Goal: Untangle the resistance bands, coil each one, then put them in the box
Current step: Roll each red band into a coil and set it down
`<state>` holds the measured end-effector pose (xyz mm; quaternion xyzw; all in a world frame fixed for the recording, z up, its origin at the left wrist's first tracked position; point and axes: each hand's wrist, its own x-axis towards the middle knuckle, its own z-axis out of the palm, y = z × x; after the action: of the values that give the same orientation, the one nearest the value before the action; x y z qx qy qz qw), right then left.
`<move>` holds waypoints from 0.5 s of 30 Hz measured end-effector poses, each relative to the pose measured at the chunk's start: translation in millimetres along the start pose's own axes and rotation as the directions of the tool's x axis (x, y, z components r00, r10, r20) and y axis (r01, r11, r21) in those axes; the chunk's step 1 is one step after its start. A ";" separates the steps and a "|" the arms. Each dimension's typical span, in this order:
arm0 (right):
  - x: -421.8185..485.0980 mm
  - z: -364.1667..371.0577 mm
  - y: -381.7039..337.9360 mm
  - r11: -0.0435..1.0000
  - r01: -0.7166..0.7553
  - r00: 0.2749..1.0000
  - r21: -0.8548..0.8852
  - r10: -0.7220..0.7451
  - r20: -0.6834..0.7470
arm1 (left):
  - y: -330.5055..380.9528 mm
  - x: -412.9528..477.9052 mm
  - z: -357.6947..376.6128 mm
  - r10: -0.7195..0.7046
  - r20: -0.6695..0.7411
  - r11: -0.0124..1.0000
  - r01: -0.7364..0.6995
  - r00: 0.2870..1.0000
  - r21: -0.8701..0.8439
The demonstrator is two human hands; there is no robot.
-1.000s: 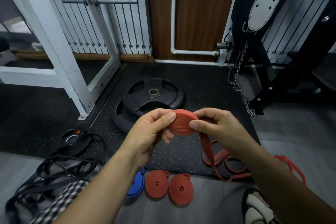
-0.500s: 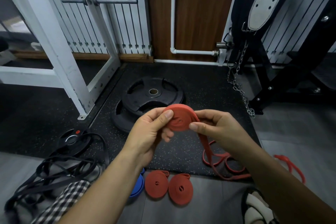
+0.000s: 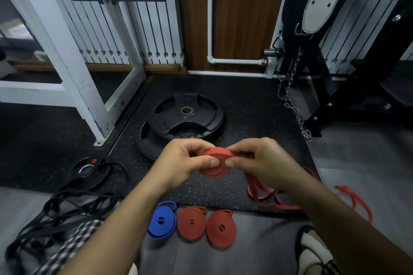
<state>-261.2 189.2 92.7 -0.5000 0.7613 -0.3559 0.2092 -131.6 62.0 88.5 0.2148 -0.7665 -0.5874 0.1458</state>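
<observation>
The hands cover part of the red coil.

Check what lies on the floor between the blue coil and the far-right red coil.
In the head view, one more coiled red band lies between the blue coil and the far-right red coil.

Red band coil between both hands' fingers

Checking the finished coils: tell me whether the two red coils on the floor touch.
Touching. The head view shows the left red coil and right red coil meeting edge to edge, no floor between them.
</observation>
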 end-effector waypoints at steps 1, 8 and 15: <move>0.4 -2.3 -0.7 0.993 -0.020 1.000 0.120 0.019 0.012 | 0.8 -0.3 -1.2 -0.009 -0.023 0.996 0.007 1.000 -0.094; 2.5 10.4 -3.2 0.788 -0.076 0.994 0.610 0.112 -0.020 | 3.0 -1.2 10.0 -0.097 -0.189 0.877 -0.006 0.977 -0.481; 1.4 4.2 -3.3 0.918 -0.075 0.987 0.390 0.126 -0.105 | 1.0 1.1 1.0 -0.026 -0.106 0.974 0.001 0.994 -0.228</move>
<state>-256.9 185.6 92.5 -0.3855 0.7131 -0.5184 0.2722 -133.2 62.6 89.2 0.2336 -0.6838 -0.6596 0.2067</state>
